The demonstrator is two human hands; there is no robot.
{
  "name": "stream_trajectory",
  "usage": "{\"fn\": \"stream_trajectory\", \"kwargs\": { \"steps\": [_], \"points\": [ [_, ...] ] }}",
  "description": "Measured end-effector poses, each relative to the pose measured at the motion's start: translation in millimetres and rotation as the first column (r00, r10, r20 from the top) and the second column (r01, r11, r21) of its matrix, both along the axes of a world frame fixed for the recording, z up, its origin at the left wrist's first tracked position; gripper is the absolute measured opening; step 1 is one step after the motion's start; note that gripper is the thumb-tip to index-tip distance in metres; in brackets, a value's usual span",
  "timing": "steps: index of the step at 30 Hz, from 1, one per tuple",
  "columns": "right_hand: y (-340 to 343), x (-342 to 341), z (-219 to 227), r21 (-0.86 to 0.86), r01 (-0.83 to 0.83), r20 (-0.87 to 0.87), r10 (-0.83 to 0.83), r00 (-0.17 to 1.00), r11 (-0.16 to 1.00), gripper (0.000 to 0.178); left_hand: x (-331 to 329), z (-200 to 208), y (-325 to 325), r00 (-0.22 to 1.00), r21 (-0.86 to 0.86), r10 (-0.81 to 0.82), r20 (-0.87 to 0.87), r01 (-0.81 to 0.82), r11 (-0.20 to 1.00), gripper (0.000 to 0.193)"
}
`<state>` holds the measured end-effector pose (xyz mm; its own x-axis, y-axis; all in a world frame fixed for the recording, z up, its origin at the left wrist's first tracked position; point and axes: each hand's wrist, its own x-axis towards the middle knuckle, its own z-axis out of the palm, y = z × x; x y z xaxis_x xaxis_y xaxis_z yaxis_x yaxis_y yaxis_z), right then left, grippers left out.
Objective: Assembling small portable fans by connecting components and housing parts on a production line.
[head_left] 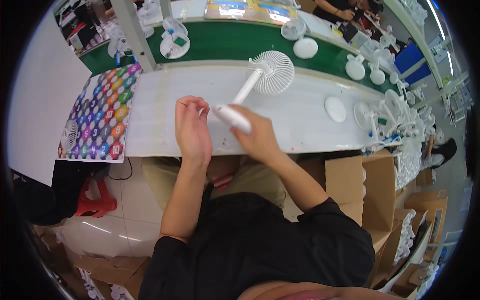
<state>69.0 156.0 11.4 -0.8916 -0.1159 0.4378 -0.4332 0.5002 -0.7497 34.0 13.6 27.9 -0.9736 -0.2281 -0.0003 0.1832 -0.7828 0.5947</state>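
Bright light, fisheye-bent edges

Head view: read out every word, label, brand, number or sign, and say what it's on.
Multicoloured sheet: numbers on its coloured shapes are legible, but I won't copy them out.
White part in the right hand: blurred; no text readable.
White fan: any markings too small to read.
Flat yellow item at the back: any print too small.

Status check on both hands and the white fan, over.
Right hand gripping white oval part at near end of white fan; joint unclear. Left hand alongside, partly curled, contents unclear. Nothing visible blocking the hands.
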Motion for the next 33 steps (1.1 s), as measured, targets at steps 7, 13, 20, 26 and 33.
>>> {"fn": "stream_trajectory", "kwargs": {
  "steps": [7,13,20,26,33],
  "points": [
    [103,-166,-31,0.129,0.259,-0.045,-0.255,0.966,0.957,0.056,-17,-43,-62,0.990,-0.948,-0.097,-0.103,-0.068,0.311,0.008],
    [132,-246,10,0.546,0.487,-0.017,-0.572,0.820,0.682,0.050,-35,-69,-83,0.996,-0.991,0.020,-0.083,-0.081,-0.103,0.008],
    [-38,-295,14,0.511,0.182,-0.383,0.033,0.923,0.840,0.037,-42,-72,-85,0.998,-0.984,-0.027,-0.064,-0.068,-0.162,0.009],
    [-154,-350,13,0.666,0.253,-0.603,0.307,0.736,0.702,0.024,-39,-68,-83,0.999,-0.976,-0.016,-0.042,-0.044,-0.216,0.008],
    [-82,-367,44,0.874,-0.015,-0.119,0.246,0.962,0.485,0.011,-45,-70,-86,1.000,-0.989,0.031,0.002,0.007,-0.150,0.009]
  ]
}}
